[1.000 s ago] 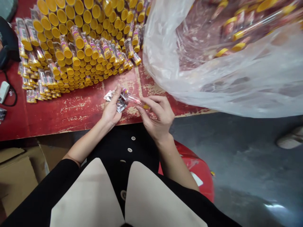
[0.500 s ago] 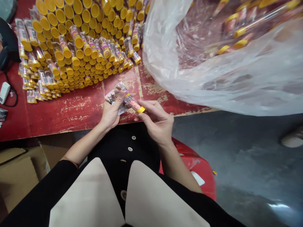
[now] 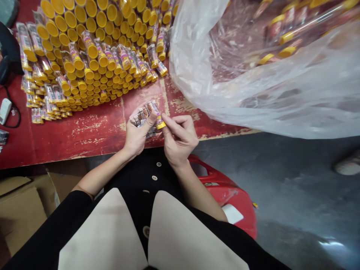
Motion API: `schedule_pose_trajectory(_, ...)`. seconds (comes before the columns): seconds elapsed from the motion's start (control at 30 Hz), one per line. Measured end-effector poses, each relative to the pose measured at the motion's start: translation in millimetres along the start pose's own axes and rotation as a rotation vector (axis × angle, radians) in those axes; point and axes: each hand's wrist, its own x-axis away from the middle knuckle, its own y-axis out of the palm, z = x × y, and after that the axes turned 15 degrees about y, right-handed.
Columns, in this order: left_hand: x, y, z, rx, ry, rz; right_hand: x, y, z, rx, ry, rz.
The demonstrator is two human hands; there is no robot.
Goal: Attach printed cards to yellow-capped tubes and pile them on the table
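My left hand [image 3: 136,135] is closed around a small bunch of printed plastic sleeves [image 3: 138,117], its thumb lying across them. Against these sleeves sits a candy tube [image 3: 154,109], a clear slim tube with a yellow cap, covered by a purple and white printed sleeve. The tube tilts, cap end toward me and to the right. My right hand [image 3: 182,139] pinches it at the yellow cap [image 3: 160,125] between thumb and fingers. Both hands are just above the front edge of the red table [image 3: 92,129].
A large stack of yellow-capped tubes [image 3: 91,77] covers the back left of the table. At the right, an open clear plastic bag [image 3: 253,101] holds more tubes and hangs over the edge. A red stool [image 3: 239,198] stands beside me, cardboard boxes [image 3: 25,206] lower left.
My right hand has moved left and slightly up, closing in on my left hand. The tube has gone further into the printed sleeve; the pink contents above its cap are now covered.
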Motion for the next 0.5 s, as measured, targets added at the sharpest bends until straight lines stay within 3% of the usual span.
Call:
schedule_pose_trajectory(0.27, -29.2, 2.4, -19.9, 0.029, -0.038, 0.053, -21.4, 19.3, 22.1, -0.096, 0.108, 0.057)
schedule_pose_trajectory(0.4, -55.2, 9.8, -22.7, 0.089, -0.074, 0.072, -63.9, 50.5, 31.3, -0.095, 0.152, 0.068)
schedule_pose_trajectory(0.5, -65.5, 9.8, -17.3, 0.151, -0.111, 0.064, -101.5, 71.6, 25.6, -0.043, 0.099, 0.039)
